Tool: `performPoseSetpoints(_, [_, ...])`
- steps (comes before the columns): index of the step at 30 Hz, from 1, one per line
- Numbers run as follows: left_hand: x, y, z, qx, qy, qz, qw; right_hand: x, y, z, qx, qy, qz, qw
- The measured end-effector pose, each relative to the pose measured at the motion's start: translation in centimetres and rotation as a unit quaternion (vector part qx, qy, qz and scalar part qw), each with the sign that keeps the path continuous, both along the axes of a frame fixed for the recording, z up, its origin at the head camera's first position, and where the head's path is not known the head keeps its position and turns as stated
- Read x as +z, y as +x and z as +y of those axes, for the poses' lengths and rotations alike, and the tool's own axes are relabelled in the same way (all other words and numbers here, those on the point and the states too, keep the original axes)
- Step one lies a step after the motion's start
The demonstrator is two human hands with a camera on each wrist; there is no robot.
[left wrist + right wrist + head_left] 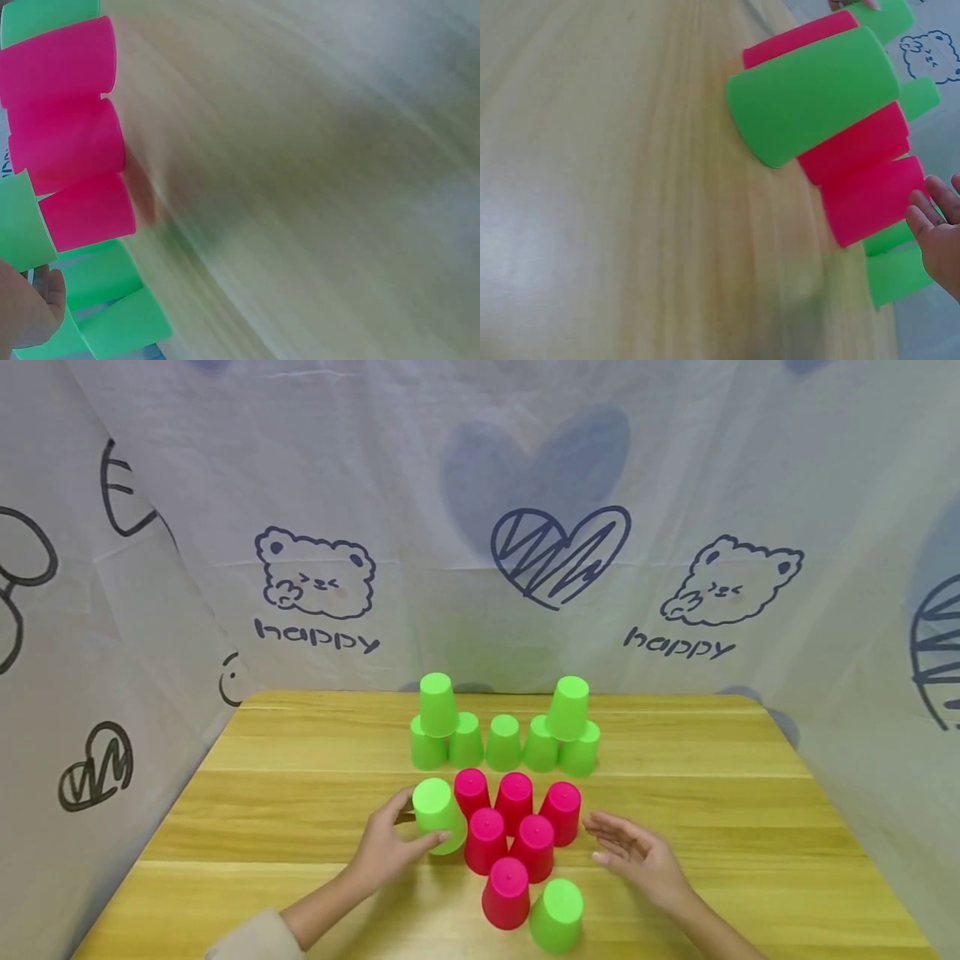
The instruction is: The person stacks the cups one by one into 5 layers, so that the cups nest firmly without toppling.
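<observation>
My left hand (386, 839) grips an upside-down green cup (438, 818) between thumb and fingers, at the left side of the pink-red cups (487, 841). In the left wrist view the held green cup (22, 221) appears above the table surface. Several pink-red cups stand upside down in a triangle whose point faces me. A single green cup (556, 917) stands upside down at the right of the nearest pink-red cup (506, 893). My right hand (637, 856) hovers right of the group, fingers extended and holding nothing; a gap separates it from the rightmost pink-red cup (560, 812).
Behind the pink-red cups runs a row of upside-down green cups (503, 743). One green cup (438, 704) sits on its left pair and another (567, 707) on its right pair. A printed cloth (442, 635) hangs behind the wooden table (300, 793).
</observation>
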State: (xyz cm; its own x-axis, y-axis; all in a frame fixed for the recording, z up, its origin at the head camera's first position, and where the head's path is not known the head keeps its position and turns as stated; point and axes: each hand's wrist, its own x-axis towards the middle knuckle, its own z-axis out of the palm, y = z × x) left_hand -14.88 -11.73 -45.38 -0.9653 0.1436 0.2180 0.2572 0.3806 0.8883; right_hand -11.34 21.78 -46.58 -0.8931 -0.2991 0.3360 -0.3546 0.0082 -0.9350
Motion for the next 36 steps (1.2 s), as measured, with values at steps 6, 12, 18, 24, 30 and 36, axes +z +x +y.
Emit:
performPoseSetpoints(6, [0.7,-0.8,0.2,0.001,0.012,-0.012,0.9999,-1.1,0.7,0.0,0.041,-0.002,-0.003,0.9991])
performPoseSetpoints(12, [1.3,-1.4,0.7,0.008,0.015,-0.019,0.9997,-2.1,1.3,-0.1,0.077,0.004,-0.018,0.9969])
performPoseSetpoints(18, [1.6,-1.9,1.3,0.010,0.018,-0.029,0.9994,-2.6,1.7,-0.1,0.095,0.013,-0.053,0.9940])
performPoseSetpoints(24, [2.0,-2.5,1.8,0.007,0.011,-0.022,0.9997,-2.7,2.0,0.0,0.123,0.050,-0.057,0.9895])
performPoseSetpoints(30, [2.5,-3.2,2.3,0.010,0.017,-0.005,0.9998,-3.1,2.0,0.1,0.143,0.058,-0.091,0.9838])
performPoseSetpoints(36, [2.9,-4.0,2.9,0.013,0.014,0.012,0.9997,-3.5,2.1,0.0,0.161,0.041,-0.132,0.9772])
